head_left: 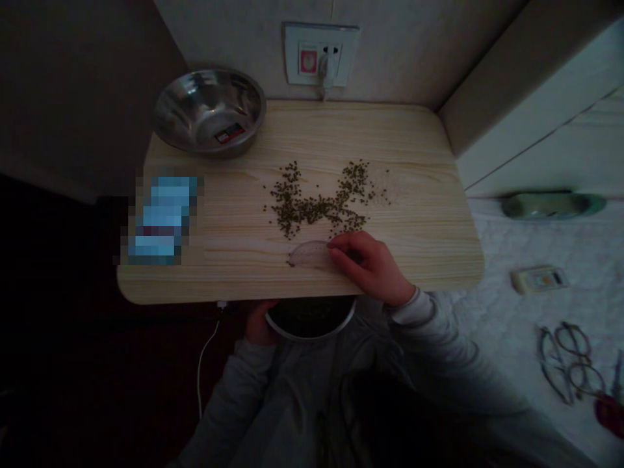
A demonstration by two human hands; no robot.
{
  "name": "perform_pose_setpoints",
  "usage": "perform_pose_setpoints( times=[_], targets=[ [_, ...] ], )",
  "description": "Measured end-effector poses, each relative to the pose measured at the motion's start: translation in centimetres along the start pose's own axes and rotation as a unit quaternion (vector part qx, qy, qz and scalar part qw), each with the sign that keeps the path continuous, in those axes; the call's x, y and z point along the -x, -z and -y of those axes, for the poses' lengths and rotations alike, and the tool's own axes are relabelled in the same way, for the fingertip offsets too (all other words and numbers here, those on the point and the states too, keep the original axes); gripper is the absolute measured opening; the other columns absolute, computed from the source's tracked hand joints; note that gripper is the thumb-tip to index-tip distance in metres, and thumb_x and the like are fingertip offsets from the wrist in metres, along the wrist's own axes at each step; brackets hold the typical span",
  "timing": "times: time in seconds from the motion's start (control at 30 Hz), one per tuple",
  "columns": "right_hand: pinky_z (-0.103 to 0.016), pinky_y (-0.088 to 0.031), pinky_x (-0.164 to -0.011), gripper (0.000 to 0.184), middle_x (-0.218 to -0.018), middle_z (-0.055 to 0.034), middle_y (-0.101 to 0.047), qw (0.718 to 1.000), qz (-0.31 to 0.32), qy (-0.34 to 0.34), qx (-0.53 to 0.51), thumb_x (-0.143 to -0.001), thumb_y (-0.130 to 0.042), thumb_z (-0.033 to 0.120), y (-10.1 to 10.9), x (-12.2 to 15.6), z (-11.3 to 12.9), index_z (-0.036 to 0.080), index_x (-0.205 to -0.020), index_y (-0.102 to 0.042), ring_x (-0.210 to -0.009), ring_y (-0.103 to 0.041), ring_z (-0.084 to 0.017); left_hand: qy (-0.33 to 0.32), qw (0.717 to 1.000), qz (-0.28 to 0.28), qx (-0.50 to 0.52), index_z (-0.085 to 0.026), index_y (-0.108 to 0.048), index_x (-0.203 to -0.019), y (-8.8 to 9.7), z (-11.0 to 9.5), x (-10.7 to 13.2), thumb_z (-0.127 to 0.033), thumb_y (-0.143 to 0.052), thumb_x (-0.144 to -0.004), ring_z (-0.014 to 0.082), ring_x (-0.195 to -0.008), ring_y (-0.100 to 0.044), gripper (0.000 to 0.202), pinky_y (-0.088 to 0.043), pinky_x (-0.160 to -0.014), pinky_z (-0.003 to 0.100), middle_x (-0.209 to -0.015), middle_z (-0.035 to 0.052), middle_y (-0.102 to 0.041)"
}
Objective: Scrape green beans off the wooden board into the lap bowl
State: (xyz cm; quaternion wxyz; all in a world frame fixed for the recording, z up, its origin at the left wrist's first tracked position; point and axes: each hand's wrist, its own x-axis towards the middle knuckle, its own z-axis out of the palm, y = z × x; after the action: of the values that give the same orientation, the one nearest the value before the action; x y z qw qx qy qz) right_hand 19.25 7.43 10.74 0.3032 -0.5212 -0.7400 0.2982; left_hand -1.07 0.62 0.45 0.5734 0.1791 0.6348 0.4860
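My right hand (373, 263) pinches a thin, clear curved piece of plastic (309, 252) that rests on the wooden tabletop (414, 253) near its front edge. A few dark grains lie by the plastic's left end. Just beyond it, small dark green beans or seeds (312, 209) are spread in a loose patch. Below the table edge, my left hand (262, 323) grips the left side of a round bowl (312, 337) with a pale rim; its fingers are partly hidden under the table. The bowl's inside is dark, and I cannot make out its contents.
A steel bowl (209, 114) stands at the back left, with a blurred phone-like screen (163, 218) in front of it. A plug sits in the wall socket (322, 55). To the right, a quilted surface (507, 338) bears a green object (553, 205), a small box (540, 279) and glasses (580, 361).
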Motion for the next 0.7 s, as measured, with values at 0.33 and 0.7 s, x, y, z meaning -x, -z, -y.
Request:
perform_pose_setpoints(
  times=[0.33,0.7],
  targets=[
    [-0.023,-0.038,-0.060,0.019,-0.068,-0.0010,-0.056,1.000,-0.002,-0.011,-0.023,-0.076,-0.044,0.030,0.00,0.14,0.07,0.018,-0.087,-0.054,-0.062,-0.049,-0.010,0.010,0.999,-0.014,0.039,-0.022,-0.062,-0.054,-0.68,-0.55,0.28,-0.018,-0.059,-0.050,0.0225,-0.086,-0.055,0.006,-0.039,-0.081,0.036,-0.065,-0.0005,-0.064],
    [-0.024,-0.037,-0.063,0.021,-0.072,-0.0027,-0.057,1.000,0.011,0.008,0.013,-0.077,-0.042,0.031,-0.56,-0.26,0.50,0.017,-0.088,-0.054,-0.066,-0.050,-0.011,0.039,0.998,-0.014,0.053,-0.022,-0.061,-0.049,-0.84,-0.79,0.36,-0.017,-0.061,-0.046,0.0232,-0.083,-0.056,0.006,-0.041,-0.079,0.035,-0.059,-0.0003,-0.063]
  ],
)
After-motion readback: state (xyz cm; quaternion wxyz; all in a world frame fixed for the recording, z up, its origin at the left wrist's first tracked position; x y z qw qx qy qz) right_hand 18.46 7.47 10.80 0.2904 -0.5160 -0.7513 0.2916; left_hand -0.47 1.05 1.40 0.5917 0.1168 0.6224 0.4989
